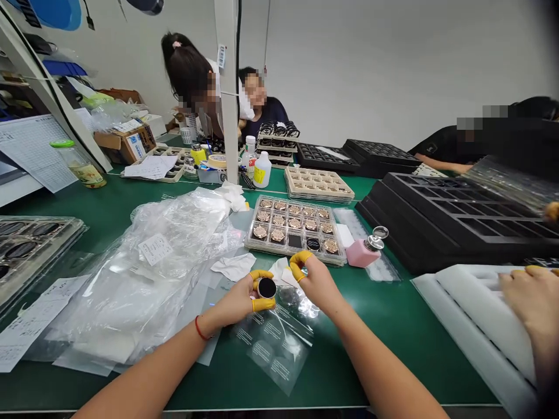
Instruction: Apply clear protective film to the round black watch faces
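Note:
My left hand [244, 298], with yellow finger cots on its fingertips, grips a round watch head [266, 288] by its edge, the black face turned toward me. To its right, my right hand [318, 280] has its yellow-capped fingers curled together in a pinch; whatever lies between them is too small or hidden to name. White wipes [236, 267] lie just behind the hands. Below them a clear printed plastic bag [279, 349] lies on the green table. Beyond the hands stands a clear compartment tray [292, 224] of rose-gold watch parts, with a black one in the front row.
A pink pump bottle [363, 251] stands right of the tray. Crumpled clear plastic bags [144, 273] cover the left side. Black trays [458, 215] and white foam [471, 314] lie at right, with another person's hand [524, 297] on the foam. Two people are across the table.

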A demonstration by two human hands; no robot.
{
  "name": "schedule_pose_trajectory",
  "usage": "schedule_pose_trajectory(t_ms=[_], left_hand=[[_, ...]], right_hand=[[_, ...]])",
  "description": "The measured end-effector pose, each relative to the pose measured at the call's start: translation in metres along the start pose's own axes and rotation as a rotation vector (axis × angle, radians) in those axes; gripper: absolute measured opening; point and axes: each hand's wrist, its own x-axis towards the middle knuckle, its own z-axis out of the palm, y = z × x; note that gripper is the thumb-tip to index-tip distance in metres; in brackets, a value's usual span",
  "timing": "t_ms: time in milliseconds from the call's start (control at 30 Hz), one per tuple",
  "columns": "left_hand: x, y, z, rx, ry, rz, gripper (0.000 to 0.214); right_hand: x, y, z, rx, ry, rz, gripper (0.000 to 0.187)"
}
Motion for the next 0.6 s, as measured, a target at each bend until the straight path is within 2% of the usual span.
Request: schedule_pose_trajectory(t_ms=[133, 233, 333, 400, 500, 600], left_hand=[[-0.003, 0.014, -0.010, -0.065, -0.179, -0.076, 0.056], [-0.006, 0.021, -0.011, -0.052, -0.229, -0.092, 0.056], [-0.006, 0.021, -0.005, 0.023, -0.169, -0.054, 0.054], [-0.006, 0.017, -0.001, 0.069, -0.119, -0.021, 0.051], [-0.005, 0.011, 0.004, 0.134, -0.007, 0.048, 0.045], [-0.004, 0.008, 0.005, 0.178, 0.060, 0.118, 0.042]], right_hand=[[0.000, 0.004, 0.007, -0.045, -0.126, -0.081, 0.014], [0.004, 0.013, 0.028, -0.130, -0.082, -0.021, 0.012], [0.013, 0.027, 0.049, -0.283, -0.035, 0.027, 0.010], [0.017, 0.032, 0.052, -0.300, -0.040, 0.007, 0.005], [0.012, 0.024, 0.040, -0.082, -0.008, -0.103, 0.007], [-0.003, 0.001, 0.032, 0.124, -0.001, -0.325, 0.005]])
